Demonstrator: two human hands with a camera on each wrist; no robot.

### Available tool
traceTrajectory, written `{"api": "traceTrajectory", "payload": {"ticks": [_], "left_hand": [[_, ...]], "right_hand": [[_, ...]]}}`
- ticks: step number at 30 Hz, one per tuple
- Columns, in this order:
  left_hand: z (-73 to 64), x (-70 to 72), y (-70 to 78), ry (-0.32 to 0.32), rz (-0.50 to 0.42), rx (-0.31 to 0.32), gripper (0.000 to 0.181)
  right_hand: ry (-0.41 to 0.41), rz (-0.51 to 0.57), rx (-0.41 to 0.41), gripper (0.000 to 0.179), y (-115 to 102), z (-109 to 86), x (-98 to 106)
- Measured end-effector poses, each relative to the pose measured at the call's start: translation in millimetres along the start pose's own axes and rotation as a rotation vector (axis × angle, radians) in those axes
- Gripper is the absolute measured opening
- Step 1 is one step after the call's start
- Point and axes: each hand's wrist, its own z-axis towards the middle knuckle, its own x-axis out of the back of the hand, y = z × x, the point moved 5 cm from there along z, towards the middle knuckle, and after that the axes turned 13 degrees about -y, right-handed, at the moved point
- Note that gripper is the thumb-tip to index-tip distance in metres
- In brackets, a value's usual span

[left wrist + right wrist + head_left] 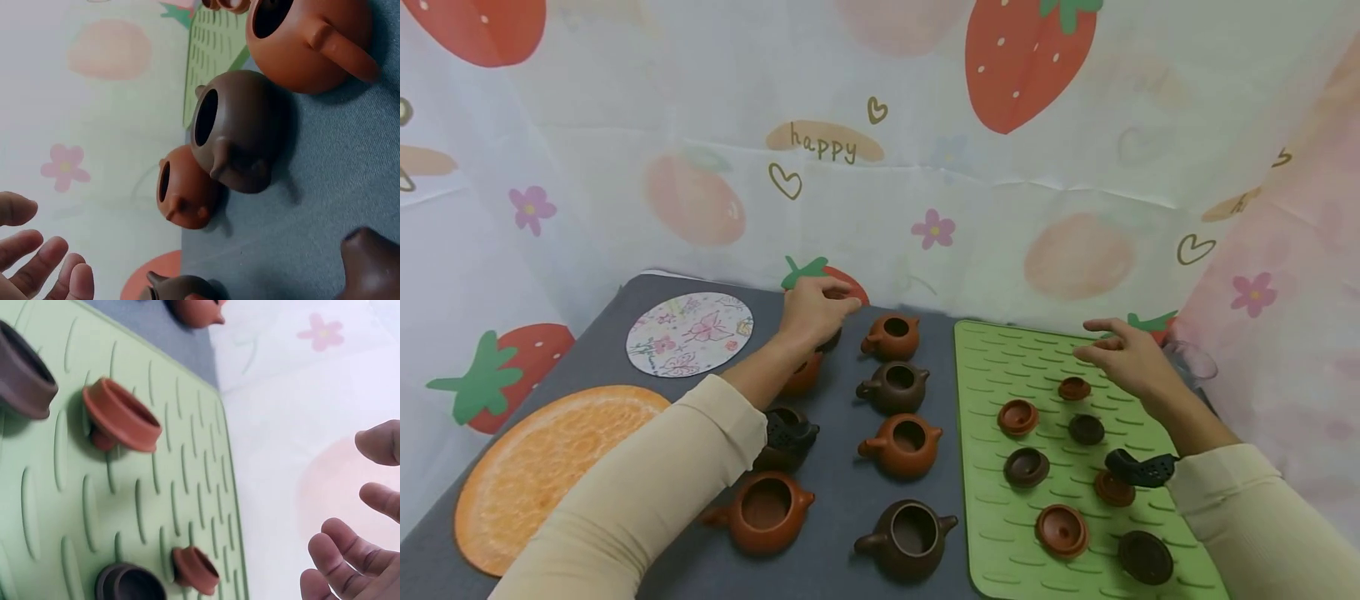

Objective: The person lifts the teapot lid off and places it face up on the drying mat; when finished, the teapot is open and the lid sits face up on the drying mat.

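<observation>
My left hand hovers above the far end of the left row of small lidless clay teapots, holding nothing. Its fingers are apart and loosely bent in the left wrist view. The nearest pots are a dark one mostly hidden beneath it and a small reddish teapot to its right. My right hand is in the air over the far right part of a green ridged mat, its fingers spread and grasping nothing. Below it lie a small reddish lid and a dark lid.
More brown and reddish teapots stand in two rows on the dark cloth. Several upturned lids lie on the mat. A round orange mat and a patterned disc are at left. Strawberry-print curtains hang behind the table.
</observation>
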Motion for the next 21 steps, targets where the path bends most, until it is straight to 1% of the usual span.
{"api": "traceTrajectory", "payload": {"ticks": [3,6,10,13,16,21], "left_hand": [[-2.6,5.5,-2.2,0.019,-0.012,-0.021,0.03],[-4.0,10.8,-4.2,0.043,-0.034,-0.062,0.03],[-4.9,17.4,-7.6,0.054,-0.081,-0.113,0.031],[-5.8,21.2,-11.6,0.043,-0.101,-0.123,0.033],[-6.2,24.7,-15.5,0.035,-0.1,-0.119,0.034],[-6.6,30.9,-19.8,0.051,-0.093,-0.12,0.033]], "right_hand": [[0.007,-0.011,0.003,0.069,-7.2,0.9,0.2],[0.014,-0.019,0.015,0.069,-13.8,1.1,-0.2],[0.008,0.003,0.048,0.065,-23.4,1.3,-2.5],[-0.007,0.036,0.064,0.062,-29.6,1.6,-5.4],[-0.014,0.047,0.067,0.062,-34.0,2.1,-7.3],[-0.025,0.072,0.076,0.063,-40.6,5.7,-10.1]]}}
